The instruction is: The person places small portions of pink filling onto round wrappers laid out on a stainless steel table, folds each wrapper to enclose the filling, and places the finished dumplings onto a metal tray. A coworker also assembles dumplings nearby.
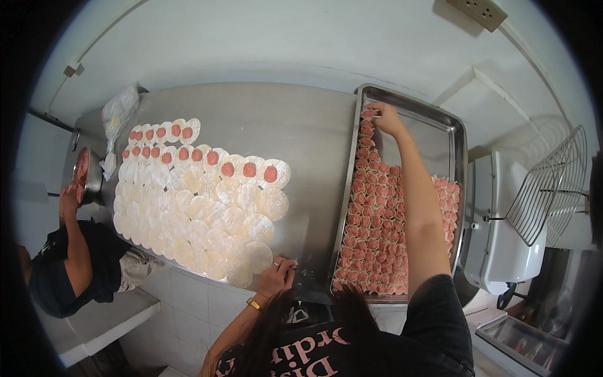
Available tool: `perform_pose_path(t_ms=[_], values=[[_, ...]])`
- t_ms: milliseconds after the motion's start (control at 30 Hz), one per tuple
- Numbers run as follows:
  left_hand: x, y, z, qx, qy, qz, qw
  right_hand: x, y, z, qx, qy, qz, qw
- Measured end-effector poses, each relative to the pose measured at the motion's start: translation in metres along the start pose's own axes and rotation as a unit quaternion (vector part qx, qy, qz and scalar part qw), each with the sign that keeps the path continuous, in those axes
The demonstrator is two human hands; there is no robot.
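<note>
My right hand [384,118] reaches to the far left corner of a deep metal tray [466,147]. Its fingers pinch a small meat-filled dumpling at the end of the leftmost row. Packed rows of open-topped dumplings [370,239] with pink filling cover the tray's near part. My left hand [276,276] rests at the table's near edge with its fingers curled; what they hold, if anything, is too small to make out. Beside it, floury round wrappers [201,217] lie in overlapping rows on the metal table [314,119]. Pink filling portions [228,169] sit on the far rows of wrappers.
At the left, a co-worker's hand [69,202] is at a metal bowl [93,182] of pink filling. A plastic bag [119,114] lies at the table's far left corner. Right of the tray stand a white appliance [499,232] and a wire rack [545,188].
</note>
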State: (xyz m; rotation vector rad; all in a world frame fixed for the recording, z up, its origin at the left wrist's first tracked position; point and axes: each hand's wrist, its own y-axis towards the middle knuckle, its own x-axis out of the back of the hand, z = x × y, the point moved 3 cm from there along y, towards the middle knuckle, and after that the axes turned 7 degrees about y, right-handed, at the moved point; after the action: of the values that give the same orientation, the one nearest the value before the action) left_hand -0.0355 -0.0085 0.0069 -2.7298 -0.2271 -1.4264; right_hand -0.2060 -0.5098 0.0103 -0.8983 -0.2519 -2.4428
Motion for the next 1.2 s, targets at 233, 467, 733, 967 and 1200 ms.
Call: perform_pose_path(t_ms=[233, 467, 733, 967, 1200], values=[[-0.002, 0.000, 0.001, 0.013, -0.020, 0.011, 1.000, 0.005, 0.000, -0.012, -0.014, 0.076, -0.030, 0.997], [-0.002, 0.000, 0.001, 0.018, -0.034, 0.002, 0.999, 0.020, -0.054, -0.016, -0.045, 0.042, 0.084, 0.995], [-0.004, -0.001, 0.004, 0.015, -0.024, 0.004, 1.000, 0.004, -0.082, -0.017, -0.067, 0.072, 0.118, 0.988], [-0.006, -0.001, 0.006, -0.011, 0.002, -0.013, 1.000, 0.028, -0.081, -0.023, -0.062, 0.059, -0.011, 0.996], [-0.007, -0.001, 0.008, -0.023, 0.014, -0.015, 1.000, 0.015, -0.078, -0.009, -0.022, -0.032, 0.010, 0.999]])
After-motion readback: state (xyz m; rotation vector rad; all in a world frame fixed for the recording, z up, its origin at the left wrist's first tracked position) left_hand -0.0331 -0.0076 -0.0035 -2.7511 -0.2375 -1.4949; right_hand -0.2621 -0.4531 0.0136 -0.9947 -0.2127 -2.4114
